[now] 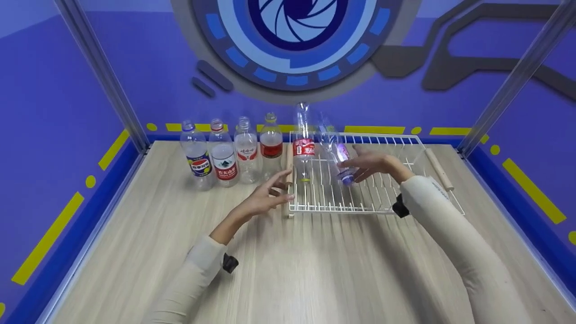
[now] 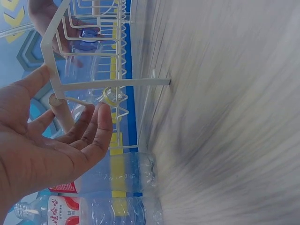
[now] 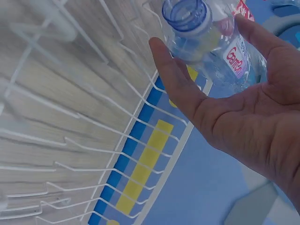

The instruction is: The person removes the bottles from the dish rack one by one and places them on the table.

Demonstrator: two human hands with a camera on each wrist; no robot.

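In the head view, my right hand is spread around a clear plastic bottle with a blue neck ring and a pink-lettered label. That bottle leans in the white wire rack, its open mouth towards me. In the right wrist view, the right fingers lie straight alongside the bottle, with a gap at the palm. At the rack's left front corner, my left hand touches the frame, fingers loosely bent by the wooden handle. A red-labelled bottle rests mouth-down in the rack's left end.
Left of the rack, several empty bottles stand upright in a row, from the blue-labelled bottle to the bottle with a dark red label. Another wooden handle is at the rack's right end. A blue wall rises behind.
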